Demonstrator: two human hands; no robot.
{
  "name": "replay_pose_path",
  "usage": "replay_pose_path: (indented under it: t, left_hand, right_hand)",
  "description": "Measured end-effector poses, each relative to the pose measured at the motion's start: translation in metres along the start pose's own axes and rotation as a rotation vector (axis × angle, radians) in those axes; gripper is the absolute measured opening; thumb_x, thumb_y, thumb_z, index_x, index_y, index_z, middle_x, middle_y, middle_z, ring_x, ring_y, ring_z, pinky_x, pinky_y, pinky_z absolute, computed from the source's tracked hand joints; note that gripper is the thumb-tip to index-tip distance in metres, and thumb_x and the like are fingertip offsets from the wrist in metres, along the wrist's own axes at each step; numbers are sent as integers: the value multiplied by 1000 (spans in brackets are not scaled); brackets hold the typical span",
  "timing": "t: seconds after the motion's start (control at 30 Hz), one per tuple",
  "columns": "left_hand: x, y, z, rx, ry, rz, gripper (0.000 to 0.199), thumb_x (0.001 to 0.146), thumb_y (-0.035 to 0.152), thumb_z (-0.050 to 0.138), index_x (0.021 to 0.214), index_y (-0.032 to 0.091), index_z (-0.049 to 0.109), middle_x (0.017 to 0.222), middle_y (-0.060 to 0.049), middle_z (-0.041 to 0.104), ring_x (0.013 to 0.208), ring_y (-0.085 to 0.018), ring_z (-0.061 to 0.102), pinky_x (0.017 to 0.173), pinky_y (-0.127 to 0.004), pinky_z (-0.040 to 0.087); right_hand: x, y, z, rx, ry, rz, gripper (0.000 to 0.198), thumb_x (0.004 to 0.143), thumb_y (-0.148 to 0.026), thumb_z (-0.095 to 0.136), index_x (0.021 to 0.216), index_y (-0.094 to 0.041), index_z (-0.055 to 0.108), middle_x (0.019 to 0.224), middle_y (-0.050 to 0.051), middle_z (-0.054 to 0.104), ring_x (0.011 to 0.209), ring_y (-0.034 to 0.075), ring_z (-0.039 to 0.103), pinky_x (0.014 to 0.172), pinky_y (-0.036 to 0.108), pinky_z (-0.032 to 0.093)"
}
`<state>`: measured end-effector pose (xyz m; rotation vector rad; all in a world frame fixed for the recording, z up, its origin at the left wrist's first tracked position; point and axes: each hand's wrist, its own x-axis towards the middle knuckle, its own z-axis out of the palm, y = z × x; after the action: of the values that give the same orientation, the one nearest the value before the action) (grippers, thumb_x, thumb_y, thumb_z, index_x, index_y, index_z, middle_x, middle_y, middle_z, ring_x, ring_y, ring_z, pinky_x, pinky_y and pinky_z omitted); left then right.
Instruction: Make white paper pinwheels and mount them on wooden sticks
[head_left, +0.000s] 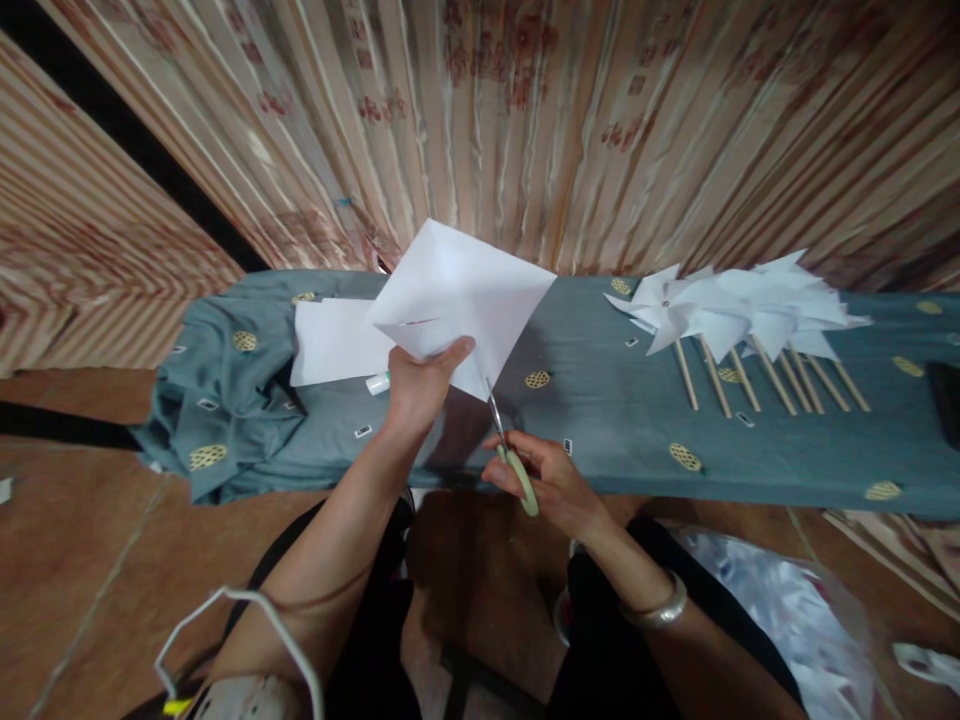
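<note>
My left hand (421, 385) grips a white square of paper (472, 270) by its lower left part, thumb on top. A slit runs into the sheet from its left corner. Held in my right hand (555, 480) is a pair of scissors (517, 478) with pale green handles. Its blades meet the paper at the lower corner. Under and left of the held sheet lie more white sheets (337, 340) on the cloth. A white tube (377, 383) lies just beside my left hand, partly hidden by it.
A grey-green patterned cloth (630, 440) covers the long narrow table. Several white paper pinwheels (750, 310) on wooden sticks lie at the right. A dark object (943, 400) sits at the right edge. Pleated curtain (510, 130) hangs behind; a clear plastic bag (780, 620) is at lower right.
</note>
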<state>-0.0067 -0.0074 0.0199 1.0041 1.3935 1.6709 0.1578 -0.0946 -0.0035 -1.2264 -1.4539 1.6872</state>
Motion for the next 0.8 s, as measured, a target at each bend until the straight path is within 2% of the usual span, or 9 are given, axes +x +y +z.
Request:
replay_pose_path:
  t: [0.37,0.57,0.8]
  left_hand:
    - [-6,3,2,22,-57,-8,38,56,32,83,85,10,71,88,-11,75,79,-22,69,77,-35,58]
    - [-8,2,5,7,-71,-22,42,57,32,83,91,10,71,93,-13,75,82,-23,69,78,-35,58]
    - [-8,1,6,20,-85,-7,40,57,33,82,88,10,70,90,-12,74,82,-23,69,78,-36,58]
  right_hand:
    - [3,3,-1,52,-4,-10,47,76,-57,71,101,-19,66,78,2,71,69,14,61,69,28,45]
    - [5,4,-1,51,9,-4,47,75,-58,72,100,-19,66,78,2,71,69,14,61,68,28,46]
    - [6,3,-1,56,6,-27,49,75,-60,71,101,-19,66,75,1,68,66,14,59,66,28,45]
